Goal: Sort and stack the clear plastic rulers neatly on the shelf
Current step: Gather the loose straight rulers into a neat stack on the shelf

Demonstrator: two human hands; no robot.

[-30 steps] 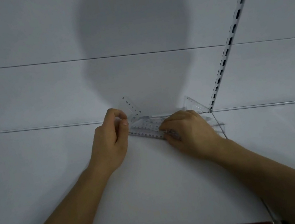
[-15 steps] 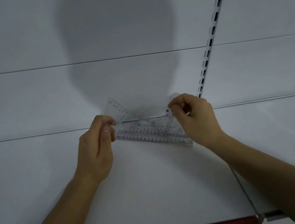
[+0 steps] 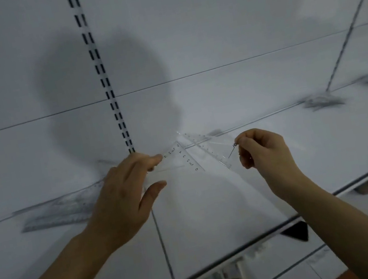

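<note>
White shelf (image 3: 214, 207) is carrying a blurred stack of rulers (image 3: 60, 210) at left. The left hand (image 3: 124, 199) is pinching a clear set square (image 3: 181, 159) above the shelf, thumb extended. The right hand (image 3: 263, 150), fingers curled, is pinching the corner of a second clear triangular ruler (image 3: 211, 149), crossing the first.

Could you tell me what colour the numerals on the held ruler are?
Black, on the clear ruler; head view.
</note>
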